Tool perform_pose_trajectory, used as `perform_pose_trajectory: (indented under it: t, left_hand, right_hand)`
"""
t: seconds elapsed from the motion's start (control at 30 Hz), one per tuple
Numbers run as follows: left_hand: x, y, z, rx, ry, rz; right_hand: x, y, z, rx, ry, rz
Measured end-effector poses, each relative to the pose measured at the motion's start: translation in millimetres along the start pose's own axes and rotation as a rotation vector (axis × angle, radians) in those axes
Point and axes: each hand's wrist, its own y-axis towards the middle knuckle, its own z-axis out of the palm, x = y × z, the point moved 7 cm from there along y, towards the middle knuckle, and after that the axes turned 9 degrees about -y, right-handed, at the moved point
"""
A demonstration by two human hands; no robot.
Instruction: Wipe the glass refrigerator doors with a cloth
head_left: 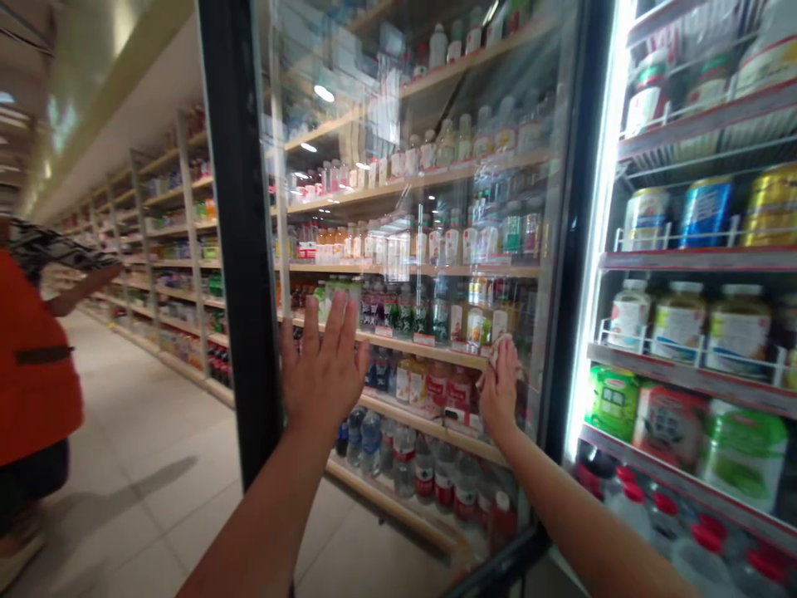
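A tall glass cooler door [398, 374] with a black frame [240, 249] stands swung open in front of me. My left hand [327, 361] lies flat against the glass near the frame, fingers spread, holding nothing. Toward the other side of the pane, my right hand [500, 390] presses a crumpled pale cloth [498, 353] to the glass. Much of the cloth is covered by the fingers. Bottles on shelves show through the pane, mixed with reflections of ceiling lights.
On the right, the lit cooler holds cans [703, 213], bottles [678, 324] and green packs [613, 403] behind wire rails. A person in an orange vest [37, 357] is at far left. Long store shelves [168, 241] run along the aisle over a tiled floor [143, 498].
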Motion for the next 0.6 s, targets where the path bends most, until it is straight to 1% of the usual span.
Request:
perform_pose_trajectory:
  t: [0.07,0.1,0.17,0.23,0.3,0.33,0.37,0.47,0.5,0.53,0.57,0.6]
  left_hand:
    - [0,0,-0.1,0.0,-0.001,-0.002]
    - [0,0,0.0,0.003,-0.002,-0.003]
    - [0,0,0.3,0.01,0.001,-0.004]
    - [0,0,0.4,0.014,0.008,-0.007]
    - [0,0,0.2,0.013,0.016,-0.011]
    - [0,0,0.1,0.013,0.021,-0.012]
    - [0,0,0.0,0.013,0.026,-0.012]
    - [-1,0,0.1,0.018,0.037,-0.012]
    - [-1,0,0.3,0.02,0.039,-0.013]
    - [-1,0,0.5,0.02,0.039,-0.014]
    - [0,0,0.7,0.019,0.038,-0.014]
    - [0,-1,1.0,0.017,0.036,-0.014]
  right_hand:
    - [6,-11,4,0.047,-0.009,-0.053]
    - [9,-12,5,0.062,-0.018,-0.071]
    - [11,-4,4,0.056,-0.032,-0.069]
    - [14,8,3,0.021,-0.033,-0.037]
    - [20,9,3,0.004,-0.033,-0.03]
    - [26,3,5,0.018,-0.041,-0.055]
    - [34,-6,7,0.052,-0.053,-0.111]
    - [63,-39,17,0.212,-0.087,-0.408]
    - [70,-45,18,0.247,-0.095,-0.484]
    - [74,-43,19,0.256,-0.103,-0.514]
    - [75,-36,18,0.243,-0.11,-0.493]
    - [74,-26,16,0.216,-0.114,-0.437]
